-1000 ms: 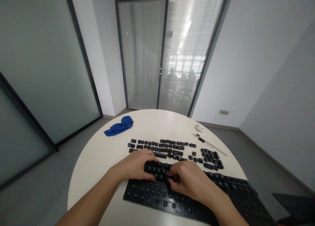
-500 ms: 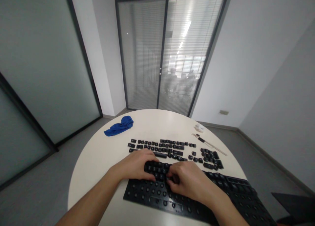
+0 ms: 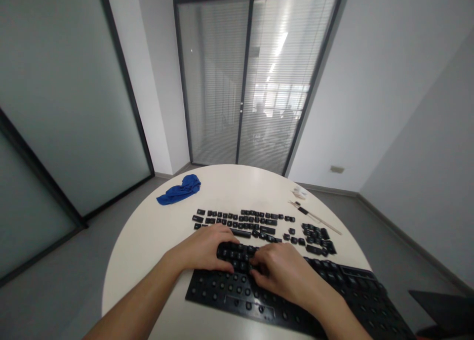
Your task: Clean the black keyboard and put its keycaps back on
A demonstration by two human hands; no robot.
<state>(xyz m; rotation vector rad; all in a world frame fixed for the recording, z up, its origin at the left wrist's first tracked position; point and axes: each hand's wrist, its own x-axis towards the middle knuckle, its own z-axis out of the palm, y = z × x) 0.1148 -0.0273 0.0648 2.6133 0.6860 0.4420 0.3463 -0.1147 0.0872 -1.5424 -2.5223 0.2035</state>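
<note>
A black keyboard (image 3: 213,296) lies at the table's near edge, its upper rows carrying keycaps and its lower rows showing bare key posts. My left hand (image 3: 205,248) grips its upper left corner, thumb along the front of the keys and fingers at the back edge. My right hand (image 3: 283,268) is closed in a pinch over the middle of the upper rows, fingertips down at a keycap; its fingers partly hide that cap. Behind the keyboard, loose black keycaps (image 3: 240,225) lie in rows, with a cluster of keycaps (image 3: 316,237) to the right.
A crumpled blue cloth (image 3: 180,189) lies at the far left of the round white table (image 3: 237,182). A thin brush (image 3: 314,215) and a small whitish item (image 3: 299,192) are at the right. A dark flat object (image 3: 444,310) stands beyond the table's right edge.
My right hand's fingertips have shifted slightly at the same key spot, closing down nearer the keys. The left hand and the keyboard have stayed in place.
</note>
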